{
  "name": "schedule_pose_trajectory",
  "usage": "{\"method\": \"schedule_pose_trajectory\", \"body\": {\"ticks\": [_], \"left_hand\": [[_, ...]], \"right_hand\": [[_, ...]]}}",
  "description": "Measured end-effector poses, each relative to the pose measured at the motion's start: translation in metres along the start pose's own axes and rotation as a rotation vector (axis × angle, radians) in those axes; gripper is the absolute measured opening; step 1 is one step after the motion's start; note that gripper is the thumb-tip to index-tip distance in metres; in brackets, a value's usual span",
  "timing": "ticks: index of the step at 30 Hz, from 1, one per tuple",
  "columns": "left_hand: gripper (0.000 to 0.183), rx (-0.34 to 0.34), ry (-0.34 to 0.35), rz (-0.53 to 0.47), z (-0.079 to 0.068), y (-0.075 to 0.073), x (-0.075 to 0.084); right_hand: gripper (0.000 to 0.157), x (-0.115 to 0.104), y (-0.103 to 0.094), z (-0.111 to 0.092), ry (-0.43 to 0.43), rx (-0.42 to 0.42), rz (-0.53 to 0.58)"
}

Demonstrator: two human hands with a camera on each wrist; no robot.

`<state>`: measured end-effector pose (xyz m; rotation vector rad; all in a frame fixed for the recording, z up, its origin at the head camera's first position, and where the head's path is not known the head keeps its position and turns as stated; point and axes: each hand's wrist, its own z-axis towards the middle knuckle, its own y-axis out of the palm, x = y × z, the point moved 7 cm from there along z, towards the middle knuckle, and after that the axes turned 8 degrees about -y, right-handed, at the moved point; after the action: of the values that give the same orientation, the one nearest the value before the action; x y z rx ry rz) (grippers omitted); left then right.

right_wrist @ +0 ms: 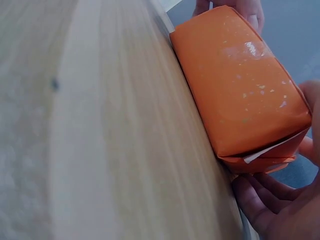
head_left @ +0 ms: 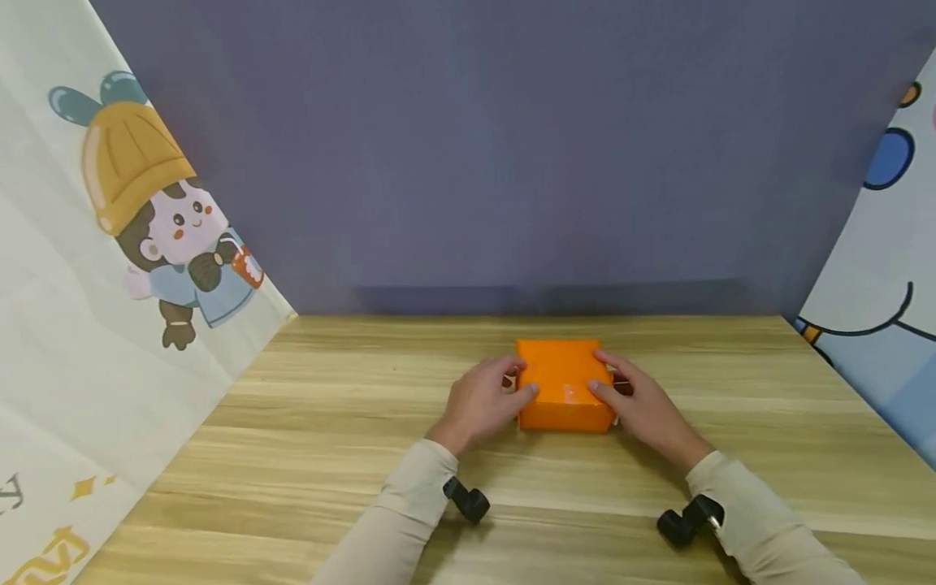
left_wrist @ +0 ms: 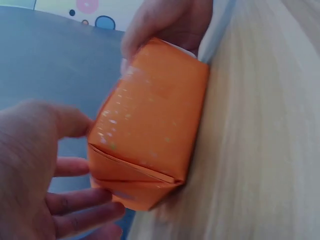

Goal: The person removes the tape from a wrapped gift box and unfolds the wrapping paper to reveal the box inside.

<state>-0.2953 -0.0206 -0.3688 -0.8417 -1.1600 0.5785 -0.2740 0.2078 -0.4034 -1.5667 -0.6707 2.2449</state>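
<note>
A: How is the grip on each side?

B: The left grip is bent lightly round the left end of the orange package, with its fingers partly spread and its thumb on the upper edge. The right grip holds the right end in nearly the same manner.

A: What is the good way to do this step?

B: In my judgement, it is to keep the package steady and to mind its end folds. Both sides should press equally and softly, because strong force may crush the corners (paper is not so forgiving). At the right end, a pale paper edge sticks out, so I would flatten it with care. The left fold seems more neat.

A: And what is inside?

B: This I cannot tell; the orange wrapping hides it. The package appears to rest on the wooden surface, near its far side, before the grey-blue panel.
</note>
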Motion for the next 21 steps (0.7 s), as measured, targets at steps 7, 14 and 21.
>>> {"method": "schedule_pose_trajectory", "body": {"ticks": [7, 14, 21], "left_hand": [[0.034, 0.096, 0.003, 0.133, 0.0, -0.01, 0.009], [0.027, 0.149, 0.017, 0.251, 0.005, -0.012, 0.019], [0.02, 0.265, 0.095, 0.302, 0.009, -0.01, 0.031]], "right_hand": [[0.067, -0.002, 0.002, 0.001, 0.009, -0.013, -0.016], [0.067, -0.005, 0.002, 0.002, -0.012, -0.019, -0.016], [0.068, -0.002, 0.001, 0.0, -0.012, -0.034, -0.009]]}}
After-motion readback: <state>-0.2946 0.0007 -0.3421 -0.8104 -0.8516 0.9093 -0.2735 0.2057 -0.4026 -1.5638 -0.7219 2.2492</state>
